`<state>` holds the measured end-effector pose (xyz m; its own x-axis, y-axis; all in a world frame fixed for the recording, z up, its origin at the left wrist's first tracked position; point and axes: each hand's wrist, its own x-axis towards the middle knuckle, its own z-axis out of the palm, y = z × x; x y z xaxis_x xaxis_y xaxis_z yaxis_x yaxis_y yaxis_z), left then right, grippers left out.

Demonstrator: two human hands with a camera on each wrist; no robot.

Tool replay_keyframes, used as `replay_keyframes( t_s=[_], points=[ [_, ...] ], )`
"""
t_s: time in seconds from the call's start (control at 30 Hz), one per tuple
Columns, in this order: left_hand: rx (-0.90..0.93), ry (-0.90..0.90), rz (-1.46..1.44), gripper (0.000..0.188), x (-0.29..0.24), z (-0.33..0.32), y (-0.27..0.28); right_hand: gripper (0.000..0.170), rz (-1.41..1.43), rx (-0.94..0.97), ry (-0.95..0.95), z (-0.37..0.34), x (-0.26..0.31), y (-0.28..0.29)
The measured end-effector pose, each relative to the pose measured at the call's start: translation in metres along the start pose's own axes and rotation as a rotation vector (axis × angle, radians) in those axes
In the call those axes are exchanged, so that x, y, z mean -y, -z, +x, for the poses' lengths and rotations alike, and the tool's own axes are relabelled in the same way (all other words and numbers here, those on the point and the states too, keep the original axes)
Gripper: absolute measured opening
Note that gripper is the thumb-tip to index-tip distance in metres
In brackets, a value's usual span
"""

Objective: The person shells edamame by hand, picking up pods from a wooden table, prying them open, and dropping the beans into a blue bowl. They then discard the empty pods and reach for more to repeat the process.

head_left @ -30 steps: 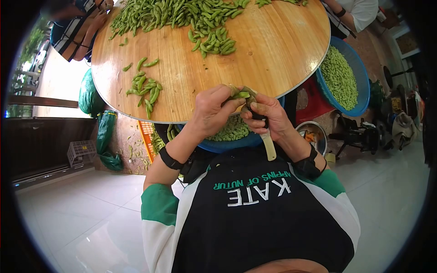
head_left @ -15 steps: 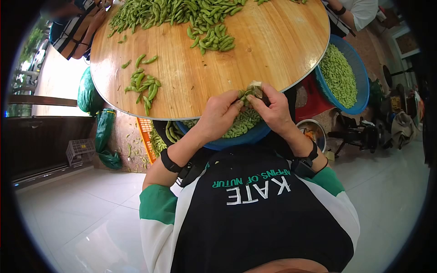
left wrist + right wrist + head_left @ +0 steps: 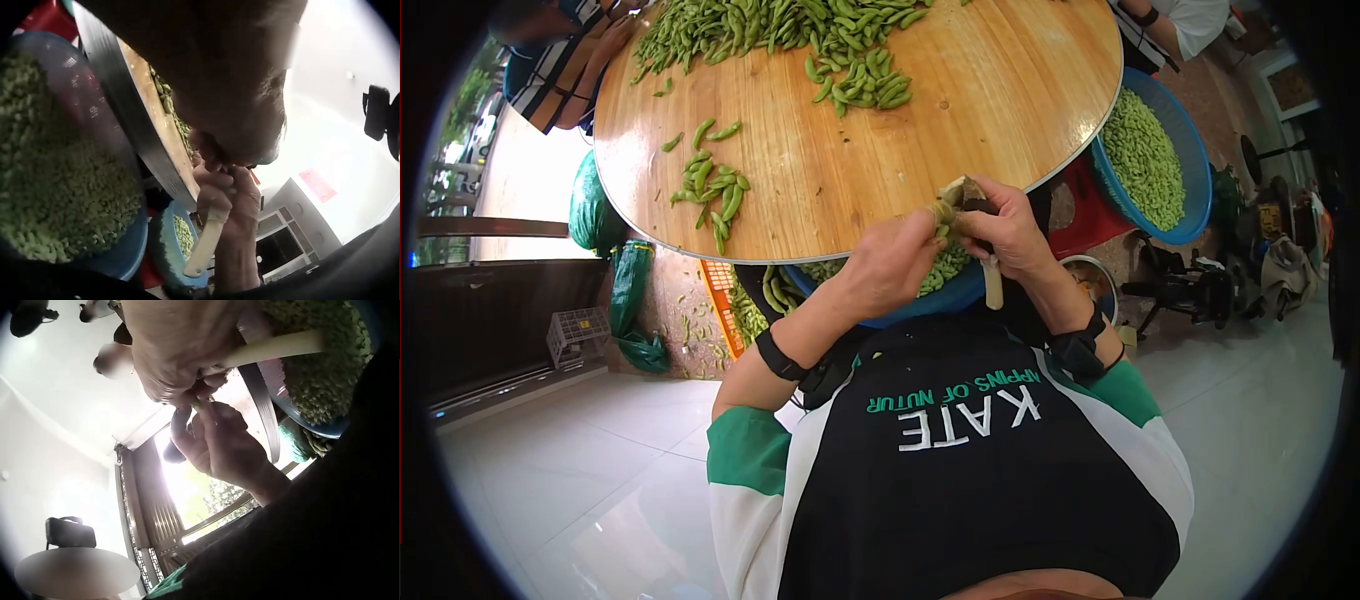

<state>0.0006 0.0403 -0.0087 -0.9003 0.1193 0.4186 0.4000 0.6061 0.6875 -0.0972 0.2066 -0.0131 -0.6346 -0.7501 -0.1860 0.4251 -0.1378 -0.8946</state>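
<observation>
In the head view, both hands meet over a blue basin (image 3: 930, 305) of shelled green beans, at the table's near edge. My left hand (image 3: 895, 262) pinches a green bean pod (image 3: 943, 230) against the fingertips of my right hand (image 3: 1012, 238). The right hand's curled fingers hold a tool with a flat, cream-coloured handle (image 3: 993, 284); its working end is hidden. From the right wrist, the cream handle (image 3: 275, 349) juts out beside the palm, and a bit of green pod (image 3: 199, 406) shows between the fingertips. Pale brownish coverings sit on some right fingertips.
The round wooden table (image 3: 850, 170) bears a large heap of pods (image 3: 770, 25) and a smaller cluster (image 3: 715, 190) at left. At right stands another blue basket (image 3: 1185, 200) of shelled beans beside a red stool (image 3: 1090, 215). Other people sit at the far side.
The cream handle, out of sight half a second ago, shows below the right hand again. The left hand has shifted slightly right, and both sets of fingertips are closer together.
</observation>
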Motion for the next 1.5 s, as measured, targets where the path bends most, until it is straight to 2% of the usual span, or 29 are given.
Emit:
replay_keyframes(
  t_s=[0.03, 0.27, 0.33, 0.37, 0.43, 0.47, 0.53, 0.57, 0.63, 0.67, 0.73, 0.77, 0.83, 0.87, 0.93, 1.0, 1.03, 1.07, 1.1, 1.17, 1.27, 1.3, 1.37, 1.5],
  points=[
    [-0.001, -0.092, 0.05, 0.02, 0.003, -0.002, -0.002, 0.017, 0.02, 0.008, -0.026, 0.001, -0.001, 0.002],
    [0.006, -0.284, 0.119, 0.02, 0.01, -0.008, -0.013, 0.013, 0.142, 0.057, -0.212, -0.001, -0.003, 0.009],
    [-0.036, -0.128, -0.06, 0.017, 0.006, -0.013, -0.018, 0.014, 0.136, 0.017, -0.277, -0.001, -0.004, 0.01],
    [-0.035, -0.128, -0.06, 0.017, 0.002, -0.014, -0.02, 0.014, 0.136, 0.017, -0.276, -0.003, -0.005, 0.01],
    [-0.021, 0.685, -0.84, 0.011, -0.008, -0.019, -0.022, 0.017, -0.078, -0.012, -0.089, -0.008, -0.01, 0.012],
    [-0.021, 0.687, -0.84, 0.011, -0.009, -0.021, -0.021, 0.017, -0.077, -0.013, -0.091, -0.011, -0.01, 0.013],
    [0.047, 0.658, -0.471, 0.01, -0.008, -0.027, -0.013, 0.017, -0.128, -0.091, -0.068, -0.014, -0.009, 0.016],
    [0.045, 0.663, -0.47, 0.01, -0.005, -0.031, -0.013, 0.017, -0.126, -0.087, -0.071, -0.015, -0.009, 0.015],
    [-0.018, 0.474, -0.103, 0.012, 0.001, -0.036, -0.014, 0.017, -0.136, -0.092, -0.044, -0.015, -0.009, 0.014],
    [-0.022, 0.473, -0.101, 0.012, 0.0, -0.035, -0.017, 0.017, -0.138, -0.088, -0.042, -0.015, -0.008, 0.013],
    [-0.198, 0.461, -0.45, 0.009, -0.014, -0.026, -0.019, 0.016, -0.197, -0.049, -0.026, -0.016, -0.008, 0.007],
    [-0.21, 0.462, -0.439, 0.009, -0.013, -0.027, -0.017, 0.015, -0.198, -0.024, -0.015, -0.016, -0.007, 0.001],
    [-0.129, 0.237, -0.101, 0.012, -0.009, -0.027, -0.01, 0.013, -0.198, -0.005, -0.006, -0.015, -0.004, -0.014],
    [-0.139, 0.23, -0.085, 0.012, -0.005, -0.024, 0.0, 0.011, -0.196, -0.006, -0.001, -0.012, 0.0, -0.018],
    [-0.284, 0.119, 0.261, 0.009, 0.005, -0.013, 0.034, 0.01, -0.236, 0.004, 0.008, -0.007, 0.003, -0.013],
    [-0.267, 0.25, 0.688, 0.015, 0.023, 0.0, 0.074, 0.016, 0.0, -0.03, 0.025, 0.002, -0.005, 0.0],
    [-0.246, 0.262, 0.832, 0.016, 0.038, 0.004, 0.088, 0.023, 0.035, -0.068, 0.031, 0.001, -0.003, -0.002],
    [-0.223, 0.275, 0.976, 0.017, 0.055, 0.009, 0.096, 0.023, 0.036, -0.063, 0.04, 0.002, -0.002, 0.0],
    [-0.227, 0.268, 0.983, 0.017, 0.069, 0.019, 0.101, 0.025, 0.085, -0.058, 0.039, 0.003, -0.002, 0.002],
    [-0.27, 0.193, 0.778, 0.019, 0.099, 0.041, 0.109, 0.028, 0.131, -0.051, 0.044, 0.007, -0.004, 0.003],
    [-0.207, 0.075, 0.807, 0.021, 0.142, 0.079, 0.109, 0.029, 0.131, -0.027, 0.072, 0.013, -0.007, 0.004],
    [-0.216, 0.071, 0.807, 0.021, 0.15, 0.089, 0.11, 0.029, 0.11, -0.04, 0.068, 0.013, -0.009, 0.003],
    [-0.076, 0.203, 0.833, 0.023, 0.163, 0.098, 0.109, 0.03, 0.074, -0.061, 0.068, 0.013, -0.011, 0.002],
    [-0.075, 0.12, 0.861, 0.022, 0.173, 0.091, 0.115, 0.032, 0.083, -0.078, 0.066, 0.013, -0.012, 0.005]
  ],
)
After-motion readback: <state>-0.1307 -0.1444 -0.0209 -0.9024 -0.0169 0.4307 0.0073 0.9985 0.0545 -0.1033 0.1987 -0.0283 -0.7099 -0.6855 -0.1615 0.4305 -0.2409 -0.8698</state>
